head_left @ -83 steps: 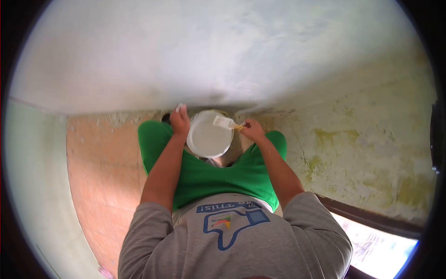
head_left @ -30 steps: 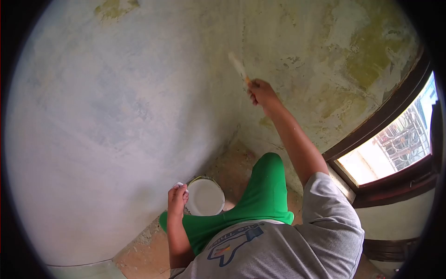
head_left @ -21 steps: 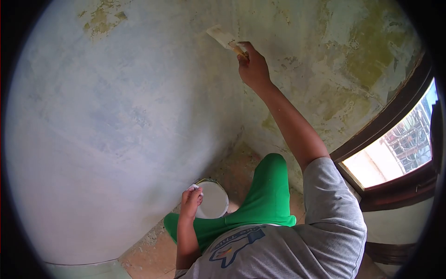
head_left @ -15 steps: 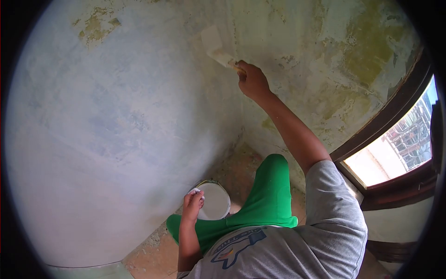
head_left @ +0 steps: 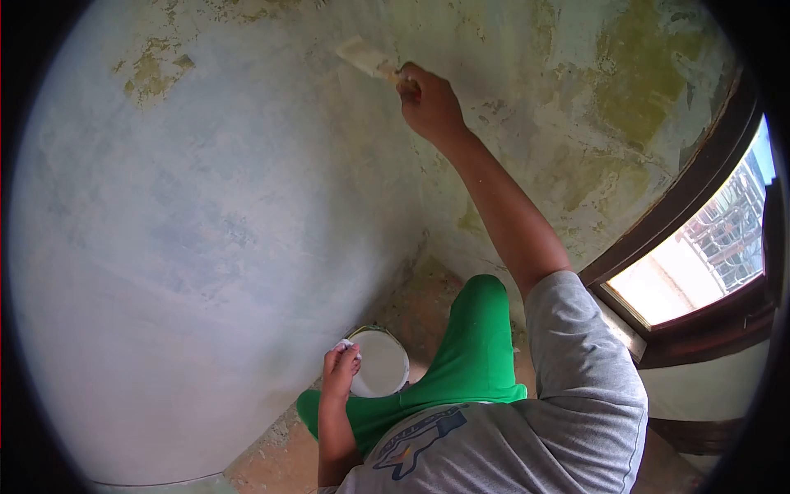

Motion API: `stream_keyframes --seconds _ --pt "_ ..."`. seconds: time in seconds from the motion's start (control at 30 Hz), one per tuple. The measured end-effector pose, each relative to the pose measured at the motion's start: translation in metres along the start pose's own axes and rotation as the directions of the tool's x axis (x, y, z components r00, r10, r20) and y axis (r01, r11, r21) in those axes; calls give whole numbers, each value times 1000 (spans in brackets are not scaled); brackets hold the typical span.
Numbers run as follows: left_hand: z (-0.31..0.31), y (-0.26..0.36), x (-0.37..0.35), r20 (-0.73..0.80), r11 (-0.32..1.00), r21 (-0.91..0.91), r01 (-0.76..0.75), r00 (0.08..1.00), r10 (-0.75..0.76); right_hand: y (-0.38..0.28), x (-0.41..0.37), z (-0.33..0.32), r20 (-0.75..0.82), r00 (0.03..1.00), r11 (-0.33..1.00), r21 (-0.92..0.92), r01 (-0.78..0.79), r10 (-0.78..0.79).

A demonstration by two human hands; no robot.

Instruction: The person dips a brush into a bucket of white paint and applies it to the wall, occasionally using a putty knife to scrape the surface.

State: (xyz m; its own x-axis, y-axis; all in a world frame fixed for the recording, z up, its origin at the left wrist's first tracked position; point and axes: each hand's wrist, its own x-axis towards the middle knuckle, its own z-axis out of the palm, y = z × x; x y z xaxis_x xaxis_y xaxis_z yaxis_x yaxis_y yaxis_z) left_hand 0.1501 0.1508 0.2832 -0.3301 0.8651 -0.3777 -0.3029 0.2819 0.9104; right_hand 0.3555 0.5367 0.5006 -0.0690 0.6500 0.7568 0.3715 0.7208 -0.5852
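Observation:
My right hand (head_left: 429,100) is wrapped round the handle of a wide, pale-coated brush (head_left: 367,59), held up at the corner between two patchy walls. The brush head points up and left, against or very near the wall (head_left: 206,165); contact is hard to tell. Low in the view, my left hand (head_left: 340,369) is closed on a crumpled white cloth (head_left: 347,346) at the left rim of a round bucket (head_left: 379,364). Pale paint or plaster fills the bucket.
A dark wooden window frame (head_left: 671,221) with bright glass and a grille stands at the right. Green trousers (head_left: 477,346) cover my bent legs beside the bucket. Stained flooring (head_left: 280,457) shows below.
My right hand and the brush have moved up and slightly left along the corner, and the brush head has tilted flatter. My left hand stays by the bucket with the cloth.

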Motion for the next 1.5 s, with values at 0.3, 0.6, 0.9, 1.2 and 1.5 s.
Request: stream_keyframes --seconds 0.3,0.6,0.9,1.2,1.5 --pt "-4 -4 0 47 999 -7 52 998 -52 94 -126 27 242 929 941 -260 -215 279" --pt "-5 0 1 58 999 -29 16 998 -14 44 -75 -4 60 958 955 -122 -271 279" --pt "-3 4 1 27 1000 5 2 1000 -2 -10 51 -6 -159 986 999 -12 -53 50" --pt "3 -16 6 155 995 -26 93 984 -88 81 -50 23 41 992 969 -219 -111 123" --pt "17 -5 2 188 999 18 49 981 -52 112 -138 26 219 922 906 -354 -230 320"
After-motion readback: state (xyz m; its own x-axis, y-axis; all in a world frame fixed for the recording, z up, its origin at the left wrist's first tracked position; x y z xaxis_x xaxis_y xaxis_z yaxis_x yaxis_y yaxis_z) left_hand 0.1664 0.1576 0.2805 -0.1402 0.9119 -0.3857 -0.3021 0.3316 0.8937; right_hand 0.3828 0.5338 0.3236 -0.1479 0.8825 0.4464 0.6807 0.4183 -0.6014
